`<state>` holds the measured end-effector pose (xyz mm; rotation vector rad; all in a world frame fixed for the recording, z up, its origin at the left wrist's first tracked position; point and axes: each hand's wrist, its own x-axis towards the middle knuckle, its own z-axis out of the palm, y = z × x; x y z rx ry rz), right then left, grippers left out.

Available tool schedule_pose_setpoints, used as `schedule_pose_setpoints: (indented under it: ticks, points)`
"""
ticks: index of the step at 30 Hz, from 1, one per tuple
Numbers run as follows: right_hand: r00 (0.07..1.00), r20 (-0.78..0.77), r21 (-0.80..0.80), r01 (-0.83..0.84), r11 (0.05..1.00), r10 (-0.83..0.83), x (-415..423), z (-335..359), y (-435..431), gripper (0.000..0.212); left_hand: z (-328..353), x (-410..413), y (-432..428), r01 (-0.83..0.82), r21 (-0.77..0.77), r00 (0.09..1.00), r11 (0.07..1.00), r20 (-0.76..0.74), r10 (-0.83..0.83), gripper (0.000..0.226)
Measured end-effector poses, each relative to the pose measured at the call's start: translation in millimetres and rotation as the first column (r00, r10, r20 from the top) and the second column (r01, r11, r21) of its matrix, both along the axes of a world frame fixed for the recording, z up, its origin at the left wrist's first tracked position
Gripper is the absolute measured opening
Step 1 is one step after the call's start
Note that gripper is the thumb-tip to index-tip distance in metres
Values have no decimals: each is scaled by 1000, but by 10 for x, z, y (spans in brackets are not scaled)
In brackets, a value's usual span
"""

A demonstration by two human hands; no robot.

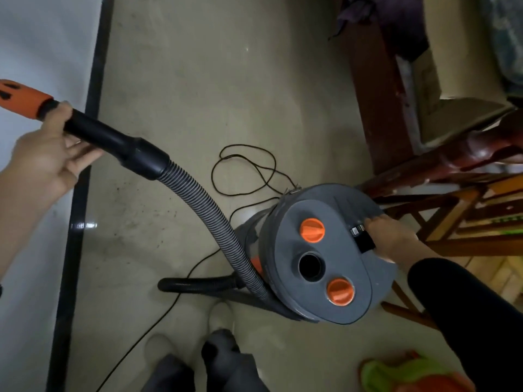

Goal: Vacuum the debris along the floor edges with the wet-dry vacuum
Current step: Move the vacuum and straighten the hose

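A grey wet-dry vacuum (319, 250) with two orange knobs and a round black port stands on the floor at centre right. Its ribbed grey hose (206, 210) curves up to a black wand (113, 138) with an orange nozzle end (22, 99) at the far left. My left hand (48, 157) grips the wand just behind the orange part. My right hand (390, 239) rests on the vacuum's top by the black switch (363, 237), fingers touching it. Dark specks of debris (135, 210) lie on the beige floor near the black baseboard strip (76, 222).
A thin black power cord (246, 171) loops on the floor behind the vacuum and trails toward my feet (198, 357). Dark wooden furniture (396, 94) and a wooden chair frame (467, 207) crowd the right. A green and orange cloth (410, 374) lies bottom right. White wall at left.
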<state>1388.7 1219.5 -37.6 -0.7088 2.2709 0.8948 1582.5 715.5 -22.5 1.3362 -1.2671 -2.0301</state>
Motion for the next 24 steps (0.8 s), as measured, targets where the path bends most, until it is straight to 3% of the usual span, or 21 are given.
schedule_pose_setpoints:
  ticks: [5, 11, 14, 16, 17, 18, 19, 20, 21, 23, 24]
  points:
    - [969, -14, 34, 247, 968, -247, 284, 79, 376, 34, 53, -174, 231, -23, 98, 1000, 995, -17, 24, 35]
    - [957, 3, 134, 286, 949, -289, 378, 149, 227, 30, 157, -496, 682, 51, 122, 999, 991, -2, -51, 22]
    - [948, -15, -8, 319, 948, -319, 247, 287, -249, 37, 225, -582, 788, 78, 123, 997, 989, 15, -81, 19]
    - [926, -84, -245, 339, 908, -368, 128, 422, -658, 35, 288, -597, 784, 88, 112, 996, 990, 19, -91, 20]
    - [909, -77, -410, 346, 844, -410, 103, 462, -877, 34, 321, -596, 767, 90, 109, 996, 990, 16, -93, 20]
    - [893, 9, -569, 375, 732, -450, 111, 467, -1106, 35, 359, -586, 735, 86, 106, 996, 991, 11, -88, 22]
    - [869, 189, -678, 452, 579, -457, 166, 466, -1345, 37, 391, -574, 708, 80, 109, 997, 991, 3, -81, 25]
    - [827, 402, -708, 553, 438, -394, 255, 445, -1578, 40, 415, -562, 682, 72, 116, 997, 991, -9, -72, 29]
    - [752, 592, -662, 659, 356, -291, 372, 420, -1844, 47, 434, -523, 629, 54, 121, 998, 991, -20, -52, 34]
    - [588, 793, -525, 792, 310, -160, 603, 357, -2224, 60, 422, -457, 607, 56, 143, 998, 988, -42, -50, 40]
    - [557, 824, -507, 808, 302, -107, 681, 289, -2424, 57, 385, -398, 573, 58, 148, 997, 987, -52, -51, 40]
